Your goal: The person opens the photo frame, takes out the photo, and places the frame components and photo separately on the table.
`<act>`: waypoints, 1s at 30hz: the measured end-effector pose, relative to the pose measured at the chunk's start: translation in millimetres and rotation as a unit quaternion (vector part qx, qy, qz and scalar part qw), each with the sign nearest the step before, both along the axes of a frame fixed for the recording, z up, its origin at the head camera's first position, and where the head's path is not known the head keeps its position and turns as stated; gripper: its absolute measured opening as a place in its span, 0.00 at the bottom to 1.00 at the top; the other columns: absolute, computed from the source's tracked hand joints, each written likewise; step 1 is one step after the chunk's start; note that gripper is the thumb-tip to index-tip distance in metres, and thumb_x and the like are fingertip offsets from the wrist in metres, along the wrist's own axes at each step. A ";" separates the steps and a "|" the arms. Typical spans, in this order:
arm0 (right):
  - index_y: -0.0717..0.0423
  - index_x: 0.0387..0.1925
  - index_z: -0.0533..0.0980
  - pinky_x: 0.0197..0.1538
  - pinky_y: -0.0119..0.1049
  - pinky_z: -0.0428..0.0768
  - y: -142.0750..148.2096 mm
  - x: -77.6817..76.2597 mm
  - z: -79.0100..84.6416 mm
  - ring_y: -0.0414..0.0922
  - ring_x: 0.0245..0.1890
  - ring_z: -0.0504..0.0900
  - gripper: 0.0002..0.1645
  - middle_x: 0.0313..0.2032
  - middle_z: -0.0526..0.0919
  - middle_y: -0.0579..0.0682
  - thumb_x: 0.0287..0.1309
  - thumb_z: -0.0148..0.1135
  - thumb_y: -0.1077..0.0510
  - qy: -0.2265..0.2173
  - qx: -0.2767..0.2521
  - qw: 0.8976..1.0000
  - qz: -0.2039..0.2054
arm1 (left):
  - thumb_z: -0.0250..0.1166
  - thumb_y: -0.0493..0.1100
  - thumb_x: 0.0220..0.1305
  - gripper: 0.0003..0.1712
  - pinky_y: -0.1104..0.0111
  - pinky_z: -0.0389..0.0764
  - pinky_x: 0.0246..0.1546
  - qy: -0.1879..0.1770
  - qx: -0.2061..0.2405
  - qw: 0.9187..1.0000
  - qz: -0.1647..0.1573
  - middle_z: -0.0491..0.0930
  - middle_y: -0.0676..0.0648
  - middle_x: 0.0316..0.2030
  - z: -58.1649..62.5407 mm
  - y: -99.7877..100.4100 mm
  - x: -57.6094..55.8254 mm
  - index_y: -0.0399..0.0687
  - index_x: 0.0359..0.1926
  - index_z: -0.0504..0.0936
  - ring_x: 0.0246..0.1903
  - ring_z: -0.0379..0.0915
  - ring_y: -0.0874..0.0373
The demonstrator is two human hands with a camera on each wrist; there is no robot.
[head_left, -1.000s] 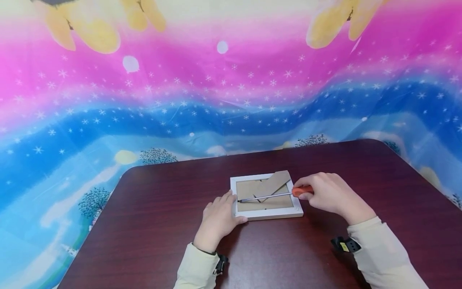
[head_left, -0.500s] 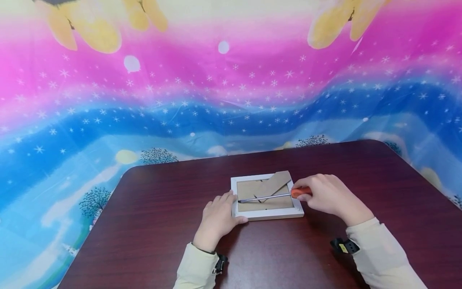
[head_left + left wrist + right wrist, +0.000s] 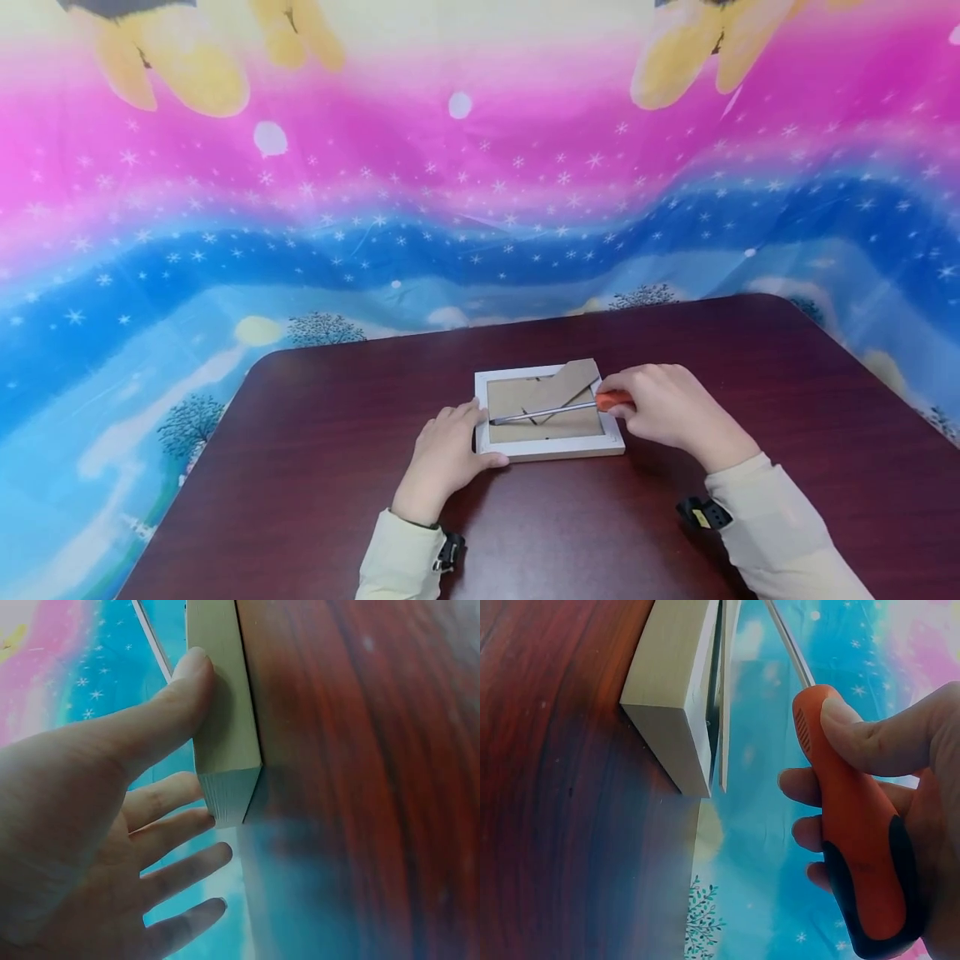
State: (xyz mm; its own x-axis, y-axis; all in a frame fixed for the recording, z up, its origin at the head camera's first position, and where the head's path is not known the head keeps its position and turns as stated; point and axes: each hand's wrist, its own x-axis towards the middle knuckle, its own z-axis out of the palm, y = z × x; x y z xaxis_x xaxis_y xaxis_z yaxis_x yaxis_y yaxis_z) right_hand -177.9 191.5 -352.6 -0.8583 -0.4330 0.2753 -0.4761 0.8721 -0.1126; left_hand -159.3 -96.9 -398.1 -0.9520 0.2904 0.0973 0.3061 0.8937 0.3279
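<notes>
Two bare hands work over a pale frame that lies flat on the dark red-brown bench, its back facing up. The left hand braces the frame's left end: its thumb presses the near side, and the left wrist view shows the other fingers nearly straight and spread, a couple of them against or right beside the end face, the others clear of it. The right hand has its fingers and thumb wrapped around the orange and black handle of a screwdriver, beyond the frame's right side. The metal shaft slants across the brown backing board to the left inner edge, its tip near the left hand's fingertips; whether it touches a fastening there I cannot tell. A brown strut angles over the board, its wide end overlapping the far right corner of the frame. Cream sleeves cover both forearms, a black device sits at each wrist, and a snowflake-patterned cloth hangs behind the bench.
</notes>
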 end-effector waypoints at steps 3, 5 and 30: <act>0.45 0.35 0.85 0.26 0.38 0.79 -3.6 -0.7 -0.7 0.39 0.22 0.75 0.13 0.29 0.88 0.45 0.42 0.68 0.59 0.005 0.006 1.000 0.003 | 0.69 0.63 0.43 0.43 0.46 0.70 0.59 0.002 -0.002 1.000 0.003 0.71 0.42 0.65 -1.5 -1.9 0.6 0.48 0.60 0.75 0.60 0.65 0.45; 0.45 0.34 0.85 0.25 0.38 0.78 -4.6 -0.8 0.3 0.39 0.21 0.74 0.13 0.28 0.88 0.45 0.42 0.67 0.60 0.007 0.012 1.000 0.000 | 0.69 0.63 0.43 0.43 0.46 0.70 0.59 0.000 -0.001 1.000 0.001 0.71 0.42 0.65 -1.9 -1.5 0.6 0.47 0.60 0.75 0.60 0.65 0.45; 0.45 0.12 0.75 0.15 0.36 0.70 -49.3 -6.6 63.7 0.39 0.12 0.69 0.11 0.10 0.75 0.41 0.26 0.56 0.67 0.150 0.128 0.975 0.098 | 0.69 0.64 0.43 0.44 0.44 0.72 0.57 -0.008 0.011 1.000 0.015 0.70 0.42 0.65 1.2 1.0 -1.6 0.49 0.60 0.75 0.60 0.67 0.41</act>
